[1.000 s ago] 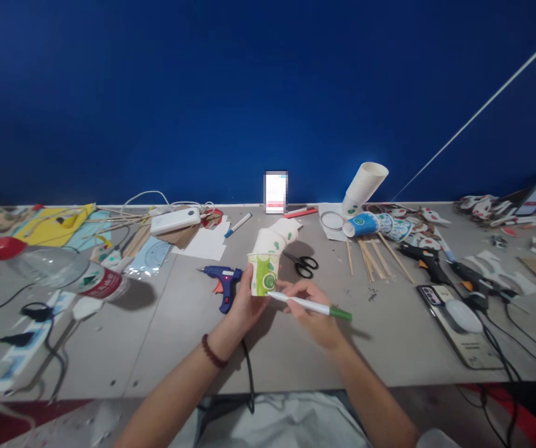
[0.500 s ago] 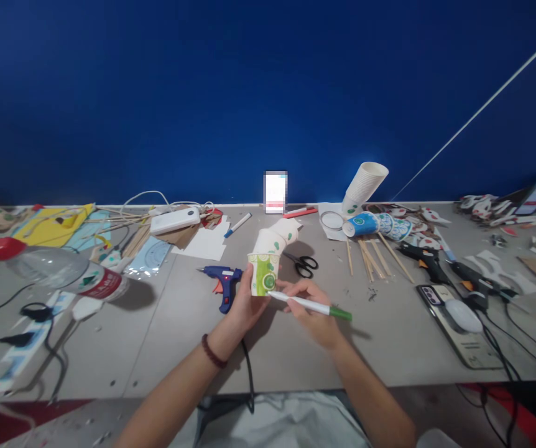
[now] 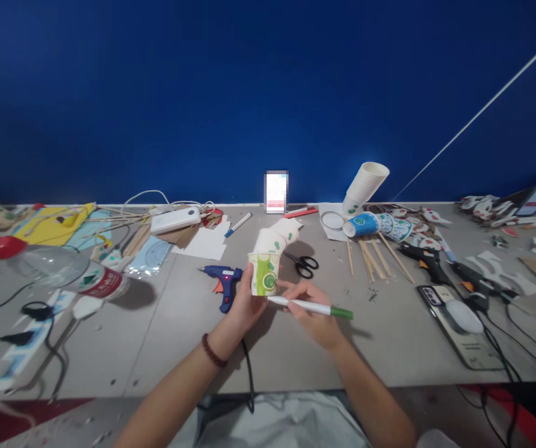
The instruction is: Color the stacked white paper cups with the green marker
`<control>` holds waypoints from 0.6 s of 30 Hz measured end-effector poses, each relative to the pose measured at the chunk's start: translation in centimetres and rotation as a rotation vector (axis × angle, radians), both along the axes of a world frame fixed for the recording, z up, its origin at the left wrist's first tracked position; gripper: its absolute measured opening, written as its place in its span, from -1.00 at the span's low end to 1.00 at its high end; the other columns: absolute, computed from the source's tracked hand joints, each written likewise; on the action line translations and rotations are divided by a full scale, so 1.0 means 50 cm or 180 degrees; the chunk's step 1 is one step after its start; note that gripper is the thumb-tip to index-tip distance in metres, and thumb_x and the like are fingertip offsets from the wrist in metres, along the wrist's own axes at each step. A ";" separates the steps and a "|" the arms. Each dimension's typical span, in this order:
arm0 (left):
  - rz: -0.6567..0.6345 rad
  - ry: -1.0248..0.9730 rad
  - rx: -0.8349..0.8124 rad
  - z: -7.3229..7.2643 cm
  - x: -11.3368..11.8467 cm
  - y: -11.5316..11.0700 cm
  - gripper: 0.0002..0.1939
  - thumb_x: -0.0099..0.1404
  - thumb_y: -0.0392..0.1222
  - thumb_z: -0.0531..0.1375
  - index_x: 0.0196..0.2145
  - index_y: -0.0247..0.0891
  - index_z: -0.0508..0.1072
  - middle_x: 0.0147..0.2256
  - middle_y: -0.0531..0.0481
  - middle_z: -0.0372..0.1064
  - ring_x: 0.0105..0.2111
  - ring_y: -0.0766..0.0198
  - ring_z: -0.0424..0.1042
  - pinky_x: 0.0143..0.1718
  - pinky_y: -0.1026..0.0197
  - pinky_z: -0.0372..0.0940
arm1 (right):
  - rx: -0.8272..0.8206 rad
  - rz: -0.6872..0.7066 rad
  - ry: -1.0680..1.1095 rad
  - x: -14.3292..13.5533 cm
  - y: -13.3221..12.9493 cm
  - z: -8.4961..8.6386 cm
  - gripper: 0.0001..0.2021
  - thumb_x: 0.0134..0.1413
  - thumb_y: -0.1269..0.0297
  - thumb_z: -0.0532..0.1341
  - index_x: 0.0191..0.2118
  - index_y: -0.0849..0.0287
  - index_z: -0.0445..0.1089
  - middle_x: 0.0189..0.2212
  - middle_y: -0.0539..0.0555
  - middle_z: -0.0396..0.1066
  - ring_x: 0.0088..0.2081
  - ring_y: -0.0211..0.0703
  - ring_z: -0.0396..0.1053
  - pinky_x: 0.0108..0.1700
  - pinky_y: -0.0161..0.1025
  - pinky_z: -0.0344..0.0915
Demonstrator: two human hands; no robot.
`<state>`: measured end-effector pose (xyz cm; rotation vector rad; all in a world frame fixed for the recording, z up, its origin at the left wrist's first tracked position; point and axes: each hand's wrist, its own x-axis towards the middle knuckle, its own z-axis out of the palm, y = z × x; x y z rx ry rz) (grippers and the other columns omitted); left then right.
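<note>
My left hand (image 3: 246, 305) is wrapped round the green-coloured end of a bent row of joined paper cups (image 3: 265, 274), held above the middle of the table. The other cups of the row are white with small green marks and lean away to the right. Between the fingers of my right hand (image 3: 312, 314) is a white marker (image 3: 312, 306) with a green end. Its tip points left, at the lower edge of the green cup; whether it touches cannot be made out. A blue glue gun (image 3: 224, 283) lies left of the cups, and black scissors (image 3: 304, 266) lie to their right.
A stack of paper cups (image 3: 365, 186) leans at the back right, behind a blue patterned cup row (image 3: 375, 225) and wooden sticks (image 3: 373, 258). Black glue guns (image 3: 424, 261) and a phone (image 3: 457, 333) lie right. A plastic bottle (image 3: 69, 270) and power strip (image 3: 35, 345) occupy the left.
The marker's tip has shifted slightly down and left, from the green cup's lower side to its bottom edge. The cups and my left hand stay almost in place.
</note>
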<state>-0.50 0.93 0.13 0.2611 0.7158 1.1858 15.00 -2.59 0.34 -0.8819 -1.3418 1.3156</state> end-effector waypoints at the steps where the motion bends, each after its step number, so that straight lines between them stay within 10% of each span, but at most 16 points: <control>1: -0.0006 0.0005 0.0010 -0.001 -0.001 0.000 -0.50 0.22 0.18 0.23 -0.14 -0.34 0.55 -0.24 -0.13 0.56 -0.42 0.22 0.45 -0.38 0.20 0.32 | -0.0019 -0.0007 0.0012 0.000 0.000 0.003 -0.88 0.14 0.19 0.28 -0.33 0.08 0.38 -0.28 0.12 0.57 0.13 0.12 0.45 -0.13 -0.08 0.52; 18: -0.0025 0.0138 0.0168 -0.002 0.002 0.000 -0.47 0.28 0.24 0.15 -0.13 -0.30 0.55 -0.19 -0.14 0.56 -0.33 0.21 0.47 -0.21 0.17 0.34 | -0.0146 -0.0113 0.0047 0.001 -0.003 0.002 -0.94 0.12 0.26 0.30 -0.30 0.02 0.39 -0.20 0.09 0.57 0.14 0.08 0.44 -0.15 -0.13 0.53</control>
